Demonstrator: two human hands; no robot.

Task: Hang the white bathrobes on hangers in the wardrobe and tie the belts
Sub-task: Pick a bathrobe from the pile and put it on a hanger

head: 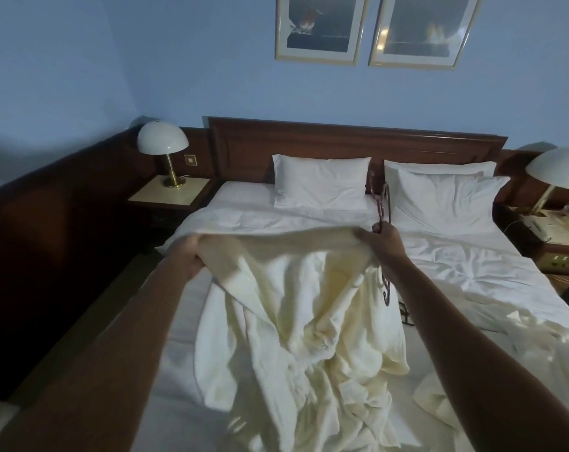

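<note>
A cream-white bathrobe (296,308) hangs stretched between my two hands above the bed, its lower part crumpled on the sheet. My left hand (191,259) grips its upper left edge. My right hand (379,241) grips the upper right edge together with a dark wooden hanger (383,203), which stands on end; its lower part shows below my wrist. More cream-white cloth (517,347), perhaps a second robe, lies at the bed's right side.
The double bed (244,207) has white sheets, two pillows (320,182) and a dark wooden headboard (341,141). Bedside tables with domed lamps (163,138) stand on both sides. A small dark object (407,316) lies on the bed by my right forearm.
</note>
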